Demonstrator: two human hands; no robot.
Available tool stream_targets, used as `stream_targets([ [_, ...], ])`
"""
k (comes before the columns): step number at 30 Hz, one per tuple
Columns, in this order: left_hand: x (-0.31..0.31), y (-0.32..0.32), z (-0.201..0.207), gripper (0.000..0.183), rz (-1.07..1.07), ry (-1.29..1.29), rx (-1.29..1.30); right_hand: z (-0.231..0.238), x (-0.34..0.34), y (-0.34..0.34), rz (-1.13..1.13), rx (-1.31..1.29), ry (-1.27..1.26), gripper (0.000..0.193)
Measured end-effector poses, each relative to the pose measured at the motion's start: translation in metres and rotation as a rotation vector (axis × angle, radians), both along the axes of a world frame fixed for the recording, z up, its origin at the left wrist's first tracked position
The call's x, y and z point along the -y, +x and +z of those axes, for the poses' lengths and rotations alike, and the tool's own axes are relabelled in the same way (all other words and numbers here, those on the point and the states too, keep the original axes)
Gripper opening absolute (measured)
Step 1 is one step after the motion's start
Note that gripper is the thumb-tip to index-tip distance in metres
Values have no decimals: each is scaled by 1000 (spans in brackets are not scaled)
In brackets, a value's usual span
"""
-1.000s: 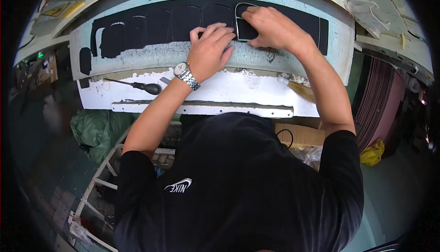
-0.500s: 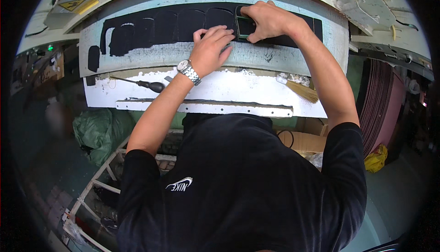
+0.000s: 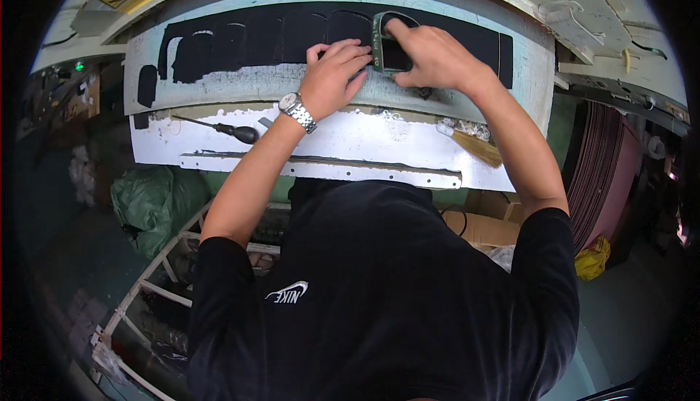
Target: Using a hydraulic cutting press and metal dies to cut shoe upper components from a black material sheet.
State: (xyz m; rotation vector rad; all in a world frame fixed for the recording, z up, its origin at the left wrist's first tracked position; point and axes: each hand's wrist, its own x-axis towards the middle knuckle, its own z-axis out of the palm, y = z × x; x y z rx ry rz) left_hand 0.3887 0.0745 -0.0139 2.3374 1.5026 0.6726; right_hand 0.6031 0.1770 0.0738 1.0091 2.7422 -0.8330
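Sideways stretches the black strip [image 3: 299,30], the frame [image 3: 378,45] (right hand [image 3: 439,55] gripping) arching away.

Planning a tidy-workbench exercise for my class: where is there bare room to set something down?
Mostly bare: the white ledge between the watch and the brush; and the pale-blue board between the ledge and the black sheet, left of the left hand. Crowded: around the right hand and curved frame.

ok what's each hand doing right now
Left hand: open, holding nothing visible, resting on the black sheet.
Right hand: closed on the arched cutting die.
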Motion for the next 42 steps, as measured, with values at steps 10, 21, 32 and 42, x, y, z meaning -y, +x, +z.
stream_targets([
  [10, -50, 43, 26, 57, 0, -20, -108, -15, -34, 112, -237, 72, 304, 66],
  [21, -116, 84, 11, 78, -159, -43, -381, -62, -60, 195, -181, 67, 364, 134],
  [32, -89, 80, 6, 73, -29, 77, -321, -62, -47, 192, -175, -18, 440, 119],
  [42, -57, 75, -10, 49, 33, 25, -193, -69, -26, 166, -200, -309, 390, 62],
])
